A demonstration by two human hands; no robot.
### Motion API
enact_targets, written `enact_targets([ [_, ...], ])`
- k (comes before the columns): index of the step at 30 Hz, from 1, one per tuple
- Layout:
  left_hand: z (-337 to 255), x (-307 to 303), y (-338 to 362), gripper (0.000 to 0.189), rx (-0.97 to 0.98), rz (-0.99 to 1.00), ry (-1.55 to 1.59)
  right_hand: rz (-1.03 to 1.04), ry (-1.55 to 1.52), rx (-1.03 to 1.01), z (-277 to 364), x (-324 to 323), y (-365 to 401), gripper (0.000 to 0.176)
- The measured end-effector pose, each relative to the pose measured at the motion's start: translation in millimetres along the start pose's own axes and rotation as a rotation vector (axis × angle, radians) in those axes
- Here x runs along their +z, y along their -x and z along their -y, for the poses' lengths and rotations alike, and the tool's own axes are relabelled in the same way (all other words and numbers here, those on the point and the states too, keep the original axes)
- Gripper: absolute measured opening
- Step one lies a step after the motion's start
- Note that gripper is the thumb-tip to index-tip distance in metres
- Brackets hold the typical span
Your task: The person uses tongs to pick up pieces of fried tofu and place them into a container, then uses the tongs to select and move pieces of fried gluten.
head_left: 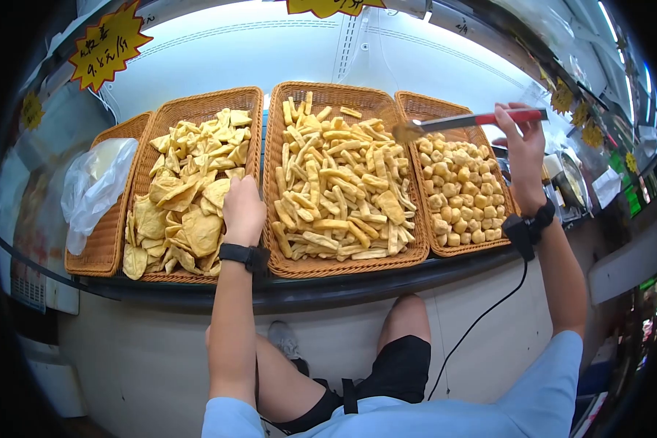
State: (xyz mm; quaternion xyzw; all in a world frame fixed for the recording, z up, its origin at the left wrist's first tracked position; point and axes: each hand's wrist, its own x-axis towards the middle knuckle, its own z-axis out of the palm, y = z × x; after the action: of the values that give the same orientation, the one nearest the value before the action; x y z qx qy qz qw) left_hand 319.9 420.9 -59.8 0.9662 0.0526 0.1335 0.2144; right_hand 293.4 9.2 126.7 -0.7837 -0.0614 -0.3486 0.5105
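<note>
My right hand (524,153) is closed round the red handle of a pair of tongs (456,122). The tongs point left, and their brownish, blurred tip is over the rim between two wicker baskets. Below them, one basket (449,250) holds small golden cubes (460,193) that look like fried tofu puffs. My left hand (244,210) is closed at the right side of another basket (257,102), by flat, folded yellow pieces (197,230). Its fingers are curled down and hide whatever they may hold. Between my hands, a wide basket (343,270) is full of pale yellow sticks (343,182).
A crumpled clear plastic bag (98,190) lies in the leftmost basket (91,266). Yellow starburst price signs (109,47) hang above. The dark counter edge (328,292) runs in front of my legs. A black cable (482,314) hangs from my right wrist.
</note>
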Motion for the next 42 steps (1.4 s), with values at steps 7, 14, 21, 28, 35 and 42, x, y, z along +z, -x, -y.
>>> enact_targets([
  [7,1.5,-5.5,-0.6,0.015,0.011,0.017,0.037,-0.013,-0.040,-0.067,-61.3,72.8,-51.0,0.052],
  [14,1.1,-4.9,1.3,0.014,-0.001,0.001,0.065,-0.022,0.144,-0.012,-99.6,117.1,-57.2,0.043],
  [21,-1.4,-8.1,0.1,0.013,-0.023,0.032,0.045,-0.112,0.130,0.097,-123.0,135.9,-46.8,0.040],
  [28,-2.8,-9.3,1.2,0.013,-0.029,0.038,0.036,-0.245,0.186,0.037,-141.7,131.6,-45.9,0.034],
  [35,0.4,-3.8,-1.8,0.013,-0.039,0.041,0.023,-0.175,0.040,0.032,-124.0,122.0,-41.4,0.032],
  [42,3.8,-6.0,-4.4,0.014,-0.026,0.062,0.039,-0.129,-0.016,0.052,-90.3,82.1,-41.5,0.033],
])
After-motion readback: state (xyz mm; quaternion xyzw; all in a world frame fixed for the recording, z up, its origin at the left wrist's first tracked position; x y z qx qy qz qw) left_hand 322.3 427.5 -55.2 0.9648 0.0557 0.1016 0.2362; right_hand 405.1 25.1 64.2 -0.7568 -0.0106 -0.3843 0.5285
